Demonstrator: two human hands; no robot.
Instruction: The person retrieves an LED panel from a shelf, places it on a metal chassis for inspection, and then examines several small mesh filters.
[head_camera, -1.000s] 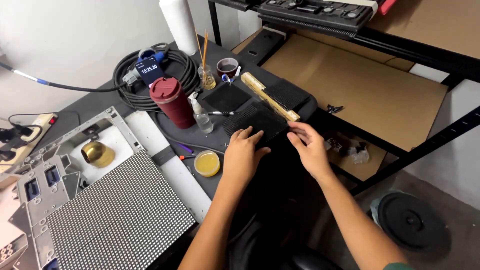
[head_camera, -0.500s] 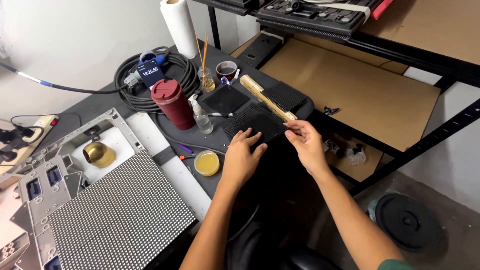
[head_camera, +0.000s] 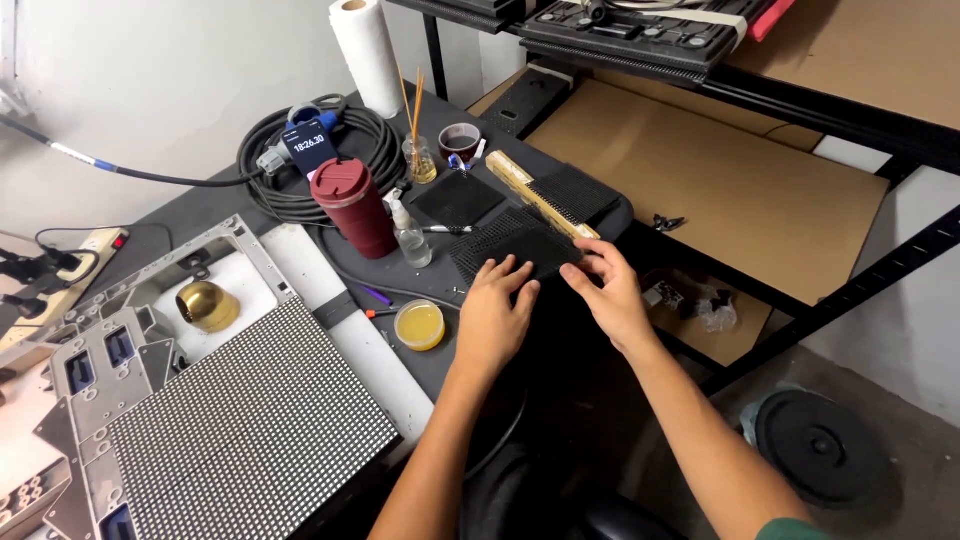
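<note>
A black perforated grid panel (head_camera: 515, 248) lies near the front edge of the dark worktable (head_camera: 200, 235). My left hand (head_camera: 497, 312) rests flat at the panel's near edge, fingers spread on it. My right hand (head_camera: 612, 290) touches the panel's right corner with thumb and fingertips. Behind the panel lie a pale wooden strip (head_camera: 540, 193), another black mesh piece (head_camera: 575, 190) and a square black pad (head_camera: 459, 199).
A dark red tumbler (head_camera: 351, 207), a small spray bottle (head_camera: 409, 232), a yellow paste tin (head_camera: 420, 324), a coiled black cable (head_camera: 310, 165) and a paper towel roll (head_camera: 368, 52) crowd the table. A large dotted display module (head_camera: 235, 420) lies left. Cardboard (head_camera: 720, 190) covers the right shelf.
Both hands have shifted slightly on the grid panel; the left hand has slid a little nearer to me. The view has drifted a bit.
</note>
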